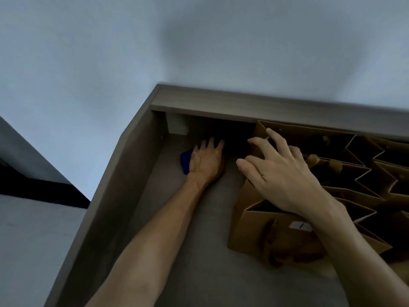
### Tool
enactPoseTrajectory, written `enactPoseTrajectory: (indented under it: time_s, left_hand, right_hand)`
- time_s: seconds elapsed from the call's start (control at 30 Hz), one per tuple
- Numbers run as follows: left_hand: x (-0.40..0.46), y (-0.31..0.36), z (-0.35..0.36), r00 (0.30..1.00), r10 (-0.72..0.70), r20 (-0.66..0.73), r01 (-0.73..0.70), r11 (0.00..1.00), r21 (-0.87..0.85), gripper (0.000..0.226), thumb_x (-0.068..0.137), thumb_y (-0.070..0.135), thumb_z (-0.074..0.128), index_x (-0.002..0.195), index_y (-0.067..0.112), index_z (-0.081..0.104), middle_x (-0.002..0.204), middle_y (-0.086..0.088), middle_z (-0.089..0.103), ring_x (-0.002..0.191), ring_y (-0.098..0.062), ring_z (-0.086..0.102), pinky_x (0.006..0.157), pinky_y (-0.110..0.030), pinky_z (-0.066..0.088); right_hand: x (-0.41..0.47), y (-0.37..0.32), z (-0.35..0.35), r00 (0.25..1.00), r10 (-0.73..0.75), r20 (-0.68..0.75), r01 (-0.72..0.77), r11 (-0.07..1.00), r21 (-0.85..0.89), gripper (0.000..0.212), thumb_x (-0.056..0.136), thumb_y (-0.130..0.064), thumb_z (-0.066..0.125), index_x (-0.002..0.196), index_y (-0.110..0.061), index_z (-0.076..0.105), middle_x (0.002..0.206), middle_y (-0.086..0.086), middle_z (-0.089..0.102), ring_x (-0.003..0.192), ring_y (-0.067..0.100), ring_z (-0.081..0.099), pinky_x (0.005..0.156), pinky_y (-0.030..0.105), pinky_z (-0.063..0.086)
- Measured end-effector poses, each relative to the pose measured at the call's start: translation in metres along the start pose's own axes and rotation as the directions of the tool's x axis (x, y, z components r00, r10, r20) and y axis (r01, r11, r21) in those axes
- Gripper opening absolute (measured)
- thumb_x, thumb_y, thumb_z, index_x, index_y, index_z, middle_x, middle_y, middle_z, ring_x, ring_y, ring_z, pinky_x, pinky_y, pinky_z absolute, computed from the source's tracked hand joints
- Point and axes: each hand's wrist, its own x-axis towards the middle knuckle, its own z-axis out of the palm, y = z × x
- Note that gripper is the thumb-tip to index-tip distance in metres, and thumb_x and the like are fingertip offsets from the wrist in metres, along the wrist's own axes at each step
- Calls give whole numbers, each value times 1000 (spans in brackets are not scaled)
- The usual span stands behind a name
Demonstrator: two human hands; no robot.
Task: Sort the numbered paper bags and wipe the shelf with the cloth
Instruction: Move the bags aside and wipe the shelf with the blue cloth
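My left hand (205, 159) lies flat on a blue cloth (185, 161), pressing it onto the grey shelf floor (199, 229) near the back left corner; most of the cloth is hidden under the palm. Several brown paper bags (345, 173) stand in a row on the right part of the shelf, their tops open. The nearest bag (261, 231) carries a small white label (299, 226) whose number I cannot read. My right hand (281, 171) rests with spread fingers on the top edges of the leftmost bags.
The shelf has a wooden left side panel (115, 185) and a wooden board (254, 105) along the back top. A pale wall (199, 41) rises behind it. Left of the shelf lie a light floor (28, 240) and a dark skirting strip (39, 191).
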Motion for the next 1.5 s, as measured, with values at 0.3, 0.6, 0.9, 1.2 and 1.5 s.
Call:
enactPoseTrajectory:
  time_s: [0.3, 0.6, 0.9, 1.2, 1.5]
  left_hand:
    - [-9, -12, -1, 955, 289, -71, -294, 953, -76, 52, 98, 42, 41, 146, 24, 34, 149, -9, 38, 132, -29, 39, 103, -43, 35]
    - [0, -92, -5, 987, 102, -121, -103, 995, -4, 45, 98, 29, 43, 142, 34, 39, 146, -4, 42, 126, -34, 44, 96, -43, 40]
    - [-46, -73, -6, 989, -72, -128, 71, 997, -11, 49, 97, 29, 42, 145, 36, 32, 149, -5, 39, 123, -36, 43, 97, -53, 33]
    - [-156, -53, -20, 991, -77, -109, 71, 995, -65, 53, 96, 29, 50, 145, 36, 32, 148, 1, 39, 124, -27, 43, 100, -53, 32]
    - [-275, -38, -24, 994, -23, -111, 19, 999, -39, 47, 97, 40, 41, 143, 40, 32, 144, 7, 46, 114, -20, 53, 95, -45, 38]
  right_hand:
    - [3, 1, 1, 1000, 5, 3, -5, 1000, -1, 66, 93, -61, 4, 119, -41, 62, 160, -7, 18, 149, 22, -8, 116, 54, 12]
    - [5, 4, 0, 1000, -1, 4, 1, 1000, 4, 64, 94, -62, 5, 118, -42, 61, 159, -8, 18, 148, 22, -5, 116, 55, 12]
    - [7, 6, -1, 1000, -12, 13, 12, 999, 36, 54, 100, -58, 15, 120, -39, 62, 159, -5, 20, 148, 25, -2, 115, 56, 12]
    - [8, 7, 0, 1000, -24, 15, 23, 999, 44, 52, 100, -58, 19, 124, -39, 60, 159, -3, 21, 148, 28, 0, 115, 60, 11]
    - [7, 7, 3, 999, -31, -28, 32, 999, 25, 53, 100, -58, 19, 130, -36, 58, 159, -1, 23, 148, 31, 2, 115, 60, 12]
